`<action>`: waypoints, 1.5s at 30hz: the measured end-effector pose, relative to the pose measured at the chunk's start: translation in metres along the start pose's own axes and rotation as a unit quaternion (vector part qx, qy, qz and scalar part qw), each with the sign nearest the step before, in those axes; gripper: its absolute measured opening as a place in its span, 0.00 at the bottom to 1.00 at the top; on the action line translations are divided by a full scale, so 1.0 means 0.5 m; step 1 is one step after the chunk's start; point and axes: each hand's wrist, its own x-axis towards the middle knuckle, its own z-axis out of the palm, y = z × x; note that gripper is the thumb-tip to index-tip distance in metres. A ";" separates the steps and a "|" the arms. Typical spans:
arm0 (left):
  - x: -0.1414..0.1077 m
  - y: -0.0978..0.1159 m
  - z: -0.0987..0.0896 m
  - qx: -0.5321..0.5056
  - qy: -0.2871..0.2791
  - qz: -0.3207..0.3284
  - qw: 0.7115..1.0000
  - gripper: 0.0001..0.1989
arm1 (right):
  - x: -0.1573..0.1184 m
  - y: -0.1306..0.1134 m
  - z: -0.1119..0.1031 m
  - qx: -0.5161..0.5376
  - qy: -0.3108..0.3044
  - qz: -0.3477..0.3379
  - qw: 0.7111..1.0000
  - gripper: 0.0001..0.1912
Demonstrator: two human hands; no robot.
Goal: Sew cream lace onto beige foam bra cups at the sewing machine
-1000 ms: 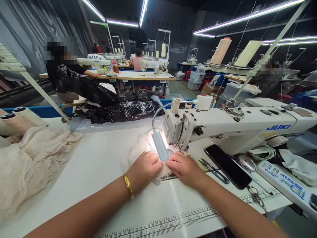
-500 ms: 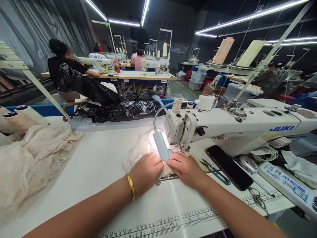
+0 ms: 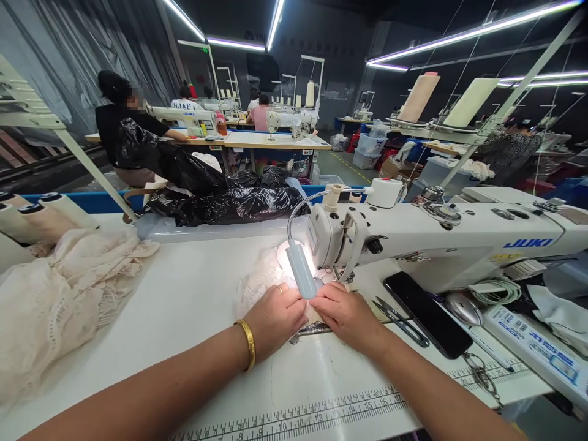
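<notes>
White lace fabric [image 3: 260,278] lies bunched under the head of a white sewing machine [image 3: 422,223]. My left hand [image 3: 278,318], with a gold bracelet at the wrist, is closed on the fabric's near edge. Close beside it my right hand [image 3: 344,312] pinches the same edge, fingertips almost meeting the left ones. A grey lamp [image 3: 302,272] on a bendy neck lights the spot and covers part of the fabric, the fingertips and the needle area.
Thread snips [image 3: 402,321] and a black phone [image 3: 427,315] lie right of my right hand. More lace fabric [image 3: 59,294] is heaped at the left, near thread cones [image 3: 68,210]. Black plastic bags [image 3: 229,202] sit behind the table. A co-worker [image 3: 124,122] sits beyond.
The view has shifted slightly, so the whole scene sits a little further right. Both hands stay at the fabric by the needle area, with barely any movement; the fabric looks slightly drawn in.
</notes>
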 end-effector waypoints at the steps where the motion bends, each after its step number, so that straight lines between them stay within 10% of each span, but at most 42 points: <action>1: 0.003 -0.006 0.001 0.002 -0.004 0.011 1.000 0.14 | 0.000 0.000 0.000 -0.002 0.000 0.001 1.000 0.15; 15: 0.046 -0.103 -0.006 -0.060 -0.057 0.103 0.991 0.05 | 0.003 -0.002 -0.003 -0.041 -0.024 0.034 0.998 0.11; 45: 0.050 -0.083 0.002 0.000 -0.079 0.011 0.997 0.09 | -0.002 0.001 -0.006 -0.003 -0.021 0.041 0.999 0.15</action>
